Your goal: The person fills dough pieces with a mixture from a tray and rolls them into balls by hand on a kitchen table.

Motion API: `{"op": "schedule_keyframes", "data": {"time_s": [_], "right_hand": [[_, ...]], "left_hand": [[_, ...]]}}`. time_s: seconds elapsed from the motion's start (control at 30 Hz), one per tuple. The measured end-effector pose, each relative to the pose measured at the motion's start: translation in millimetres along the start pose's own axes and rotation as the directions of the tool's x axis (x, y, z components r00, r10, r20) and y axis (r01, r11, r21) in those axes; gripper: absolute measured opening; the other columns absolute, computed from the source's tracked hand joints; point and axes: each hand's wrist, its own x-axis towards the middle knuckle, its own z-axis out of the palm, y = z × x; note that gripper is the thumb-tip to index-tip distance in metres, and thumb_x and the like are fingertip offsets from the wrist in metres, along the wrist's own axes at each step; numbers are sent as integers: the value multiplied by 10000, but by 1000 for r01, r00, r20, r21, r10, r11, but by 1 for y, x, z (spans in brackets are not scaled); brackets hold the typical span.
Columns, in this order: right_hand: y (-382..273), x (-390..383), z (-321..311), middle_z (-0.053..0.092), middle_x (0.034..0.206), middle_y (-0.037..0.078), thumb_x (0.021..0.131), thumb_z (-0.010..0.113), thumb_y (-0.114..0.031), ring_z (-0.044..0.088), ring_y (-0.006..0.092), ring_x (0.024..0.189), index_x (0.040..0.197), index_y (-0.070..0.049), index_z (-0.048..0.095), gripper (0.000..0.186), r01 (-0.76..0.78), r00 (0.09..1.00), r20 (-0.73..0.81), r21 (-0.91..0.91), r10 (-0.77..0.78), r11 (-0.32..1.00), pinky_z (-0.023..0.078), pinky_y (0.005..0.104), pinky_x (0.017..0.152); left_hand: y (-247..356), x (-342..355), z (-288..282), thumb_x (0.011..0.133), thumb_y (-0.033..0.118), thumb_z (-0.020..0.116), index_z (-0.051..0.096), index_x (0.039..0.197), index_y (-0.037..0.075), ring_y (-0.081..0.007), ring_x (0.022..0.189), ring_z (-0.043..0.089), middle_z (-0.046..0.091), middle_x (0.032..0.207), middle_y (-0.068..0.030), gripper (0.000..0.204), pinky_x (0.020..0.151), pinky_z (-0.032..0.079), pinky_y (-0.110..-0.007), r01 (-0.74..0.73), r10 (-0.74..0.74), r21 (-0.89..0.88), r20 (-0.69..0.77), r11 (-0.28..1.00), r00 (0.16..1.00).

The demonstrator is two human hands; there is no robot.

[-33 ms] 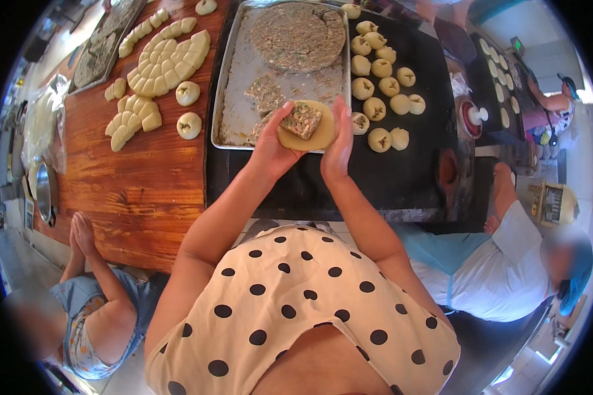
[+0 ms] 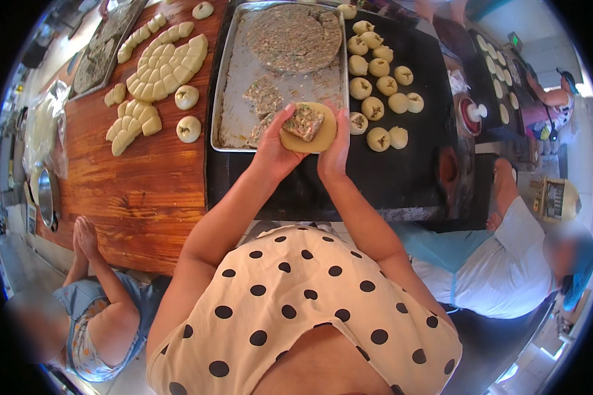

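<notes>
A flat round of dough (image 2: pixel 322 137) lies across my two hands, above the lower right edge of the metal tray. On it rests a lump of speckled minced filling (image 2: pixel 304 122). My left hand (image 2: pixel 275 150) holds the dough round from the left and below, its thumb up beside the filling. My right hand (image 2: pixel 335 148) cups the right edge, fingers pointing away from me. The fingers under the dough are hidden. In the tray (image 2: pixel 234 85) sit a large round slab of the same filling (image 2: pixel 296 38) and a smaller broken piece (image 2: pixel 265 96).
Gathered filled buns (image 2: pixel 378 67) stand on the black surface to the right. On the wooden table (image 2: pixel 148 197) lie cut dough pieces (image 2: pixel 168 72) and two buns (image 2: pixel 188 129). A person's pressed-together hands (image 2: pixel 85 238) are at lower left; another person (image 2: pixel 494 263) sits at right.
My right hand has drawn slightly closer around the dough's right edge. The whole view has shifted a little; the filling stays on the dough.
</notes>
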Motion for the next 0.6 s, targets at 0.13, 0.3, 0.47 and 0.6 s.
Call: {"op": "schedule_keyframes", "data": {"time_s": [0.13,0.3,0.47,0.6], "right_hand": [[-7,-1,9,630,1133,85,1021,446,-382,602,179,1029,1237,34,566,484,-131,990,-48,20,132,991,457,318,937],[-19,-5,16,657,1063,84,987,506,-255,600,149,986,1121,34,659,353,-22,994,-109,-90,13,996,470,298,886],[-14,-4,17,667,1058,90,983,514,-238,611,146,934,1121,45,663,348,115,988,-75,-199,-132,973,480,288,855],[-18,-2,18,668,1073,75,955,602,-237,615,141,943,1129,36,664,329,25,995,-85,-203,-43,979,483,271,846]], "left_hand": [[-16,6,0,935,316,624,545,1253,84,-243,1187,568,597,1254,-90,401,1017,462,-452,-64,60,102,51,993,997],[-36,-2,14,923,255,659,492,1264,157,-205,1130,564,556,1211,-37,392,952,479,-421,-201,207,254,4,946,978],[-31,-16,25,929,252,659,491,1252,188,-191,1095,570,556,1179,-24,370,899,500,-420,-196,199,292,19,936,980],[-28,-12,27,932,274,661,514,1230,177,-190,1070,584,576,1157,-18,346,881,506,-420,-234,238,258,16,937,971]]}}
